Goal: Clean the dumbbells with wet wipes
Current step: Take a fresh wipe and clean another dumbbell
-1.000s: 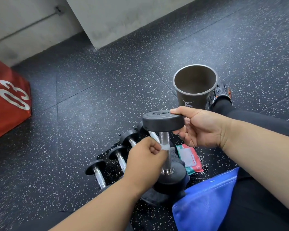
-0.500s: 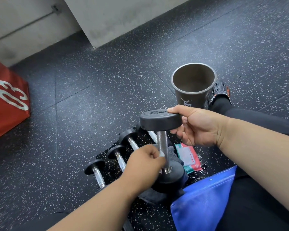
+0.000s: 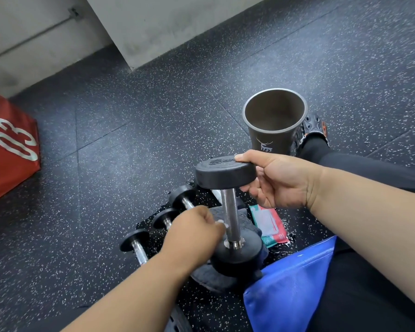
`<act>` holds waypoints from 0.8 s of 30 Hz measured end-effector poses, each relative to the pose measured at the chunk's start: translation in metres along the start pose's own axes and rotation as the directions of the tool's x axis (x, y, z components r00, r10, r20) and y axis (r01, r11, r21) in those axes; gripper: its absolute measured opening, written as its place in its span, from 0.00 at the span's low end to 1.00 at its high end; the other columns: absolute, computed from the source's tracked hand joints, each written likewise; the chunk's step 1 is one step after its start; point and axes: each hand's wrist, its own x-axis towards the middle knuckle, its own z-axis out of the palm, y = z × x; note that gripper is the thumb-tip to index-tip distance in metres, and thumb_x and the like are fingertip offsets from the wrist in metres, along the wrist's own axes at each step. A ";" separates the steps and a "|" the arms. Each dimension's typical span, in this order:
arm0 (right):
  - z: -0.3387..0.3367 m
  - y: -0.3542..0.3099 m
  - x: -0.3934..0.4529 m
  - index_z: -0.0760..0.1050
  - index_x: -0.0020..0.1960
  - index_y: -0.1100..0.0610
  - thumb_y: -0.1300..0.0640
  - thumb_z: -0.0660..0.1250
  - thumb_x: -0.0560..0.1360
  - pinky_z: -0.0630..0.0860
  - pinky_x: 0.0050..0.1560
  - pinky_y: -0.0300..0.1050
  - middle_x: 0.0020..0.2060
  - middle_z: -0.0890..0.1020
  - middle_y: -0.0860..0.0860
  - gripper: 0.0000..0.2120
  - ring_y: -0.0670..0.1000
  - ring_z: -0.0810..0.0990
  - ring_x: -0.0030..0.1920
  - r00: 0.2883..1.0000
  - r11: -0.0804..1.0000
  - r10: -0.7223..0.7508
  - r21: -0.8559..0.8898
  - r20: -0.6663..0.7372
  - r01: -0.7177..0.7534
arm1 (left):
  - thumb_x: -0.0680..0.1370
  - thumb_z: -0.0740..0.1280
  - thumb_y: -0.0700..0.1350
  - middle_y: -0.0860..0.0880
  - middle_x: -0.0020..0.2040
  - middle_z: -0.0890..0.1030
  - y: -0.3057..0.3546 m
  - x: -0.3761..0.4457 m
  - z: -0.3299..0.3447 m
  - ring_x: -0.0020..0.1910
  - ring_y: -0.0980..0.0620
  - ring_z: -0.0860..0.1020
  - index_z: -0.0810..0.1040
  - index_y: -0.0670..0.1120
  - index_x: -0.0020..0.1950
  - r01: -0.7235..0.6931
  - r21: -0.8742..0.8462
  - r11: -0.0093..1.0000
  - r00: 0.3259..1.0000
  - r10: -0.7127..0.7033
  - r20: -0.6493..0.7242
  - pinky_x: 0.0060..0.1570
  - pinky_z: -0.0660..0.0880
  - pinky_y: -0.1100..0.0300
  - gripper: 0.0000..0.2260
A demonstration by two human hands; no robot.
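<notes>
I sit on dark speckled rubber floor (image 3: 130,144); a grey concrete wall (image 3: 153,22) rises ahead, a red box (image 3: 7,149) leftward.

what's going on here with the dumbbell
A person sitting on the gym floor is wiping a dumbbell stood on end. The right hand grips its top head to steady it, while the left hand pinches a wet wipe against the lower part of the metal handle. Three more dumbbells lie beside it, and the wipes pack is just behind.

Black dumbbell (image 3: 228,212) with silver bar; white wipe (image 3: 220,223); left of it a red box (image 3: 7,149) with white numerals; black white-speckled floor (image 3: 153,116); blue bag (image 3: 288,291)
</notes>
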 end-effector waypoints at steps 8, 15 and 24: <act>0.000 0.001 0.002 0.79 0.44 0.54 0.41 0.71 0.76 0.72 0.25 0.33 0.29 0.82 0.51 0.16 0.45 0.75 0.23 1.000 0.999 0.003 -0.032 0.000 -0.003 | 0.72 0.75 0.46 0.55 0.30 0.79 -0.006 -0.004 0.008 0.30 0.59 0.74 0.75 0.48 0.35 -0.141 0.007 0.990 0.965 0.136 0.225 0.33 0.72 0.62 0.11; 0.000 0.002 0.001 0.79 0.47 0.54 0.42 0.71 0.76 0.73 0.24 0.33 0.30 0.82 0.52 0.15 0.45 0.76 0.22 1.000 1.000 0.008 -0.026 0.018 -0.008 | 0.75 0.76 0.40 0.58 0.27 0.73 -0.020 0.013 -0.006 0.27 0.58 0.69 0.73 0.50 0.36 -0.011 -0.175 0.985 0.967 0.055 0.249 0.29 0.65 0.64 0.14; 0.001 0.002 0.000 0.80 0.42 0.55 0.41 0.71 0.77 0.72 0.25 0.33 0.30 0.81 0.52 0.17 0.45 0.74 0.23 1.000 0.999 -0.013 -0.036 0.011 0.014 | 0.73 0.67 0.36 0.43 0.41 0.81 -0.016 0.010 0.010 0.41 0.48 0.75 0.76 0.48 0.52 0.172 -0.402 0.899 0.928 -0.010 0.373 0.45 0.70 0.50 0.11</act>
